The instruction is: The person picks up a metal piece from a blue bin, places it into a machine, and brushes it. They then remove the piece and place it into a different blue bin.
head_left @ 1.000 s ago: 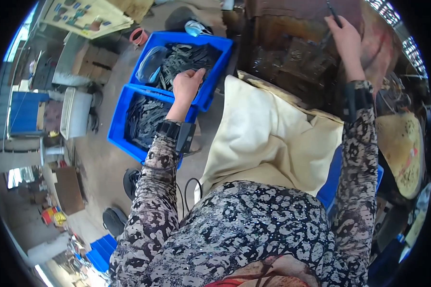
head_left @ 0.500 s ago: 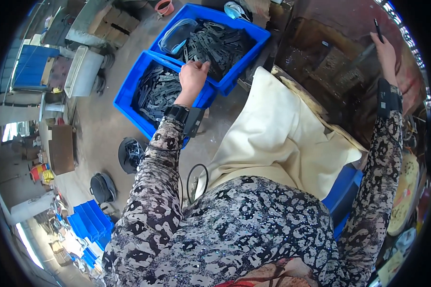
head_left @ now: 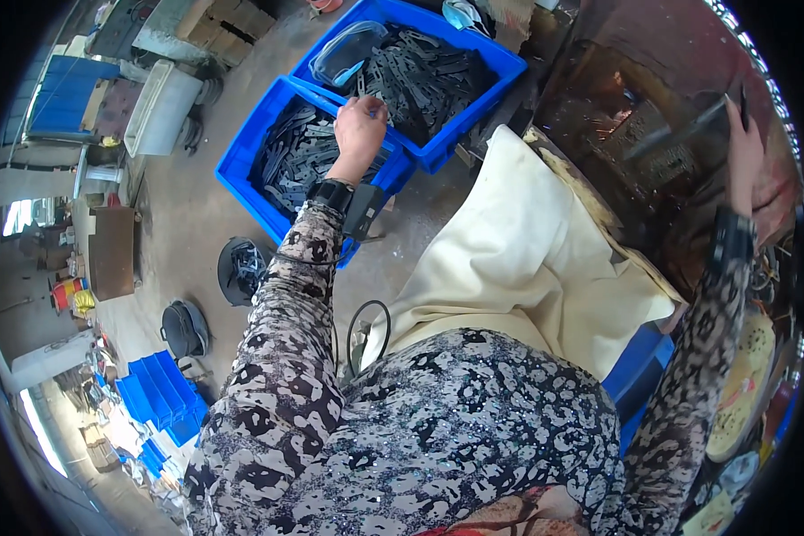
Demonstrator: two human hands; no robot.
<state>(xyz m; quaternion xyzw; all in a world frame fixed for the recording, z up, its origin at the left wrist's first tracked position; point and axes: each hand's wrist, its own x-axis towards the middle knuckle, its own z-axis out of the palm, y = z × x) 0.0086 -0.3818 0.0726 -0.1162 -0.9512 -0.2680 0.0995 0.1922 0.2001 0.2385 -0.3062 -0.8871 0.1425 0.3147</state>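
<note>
My left hand (head_left: 360, 134) hovers over the adjoining rims of two blue bins, its fingers pinched together; whatever they hold, if anything, is hidden. Flat dark metal strips (head_left: 299, 159) fill the nearer bin (head_left: 246, 198). The farther bin (head_left: 506, 64) contains more slotted dark strips (head_left: 420, 76) and a clear plastic container (head_left: 344, 55). At the right, my right hand (head_left: 745, 152), somewhat blurred, is closed round a thin dark stick-like tool (head_left: 744, 105). Near its fingers a blurred grey bar (head_left: 679, 129) slants over a dark, wet-looking machine bed (head_left: 590, 98).
A cream apron-like sheet (head_left: 518, 232) covers my lap and reaches the machine's worn edge (head_left: 590, 192). On the floor at left are a black round container (head_left: 241, 271), a dark bag-like object (head_left: 184, 328) and blue bins (head_left: 161, 397). A white tub (head_left: 161, 107) stands farther off.
My right hand has moved down and outward to the right, the dark tool with it. My left hand stays pinched over the bins; the whole view has shifted slightly.
</note>
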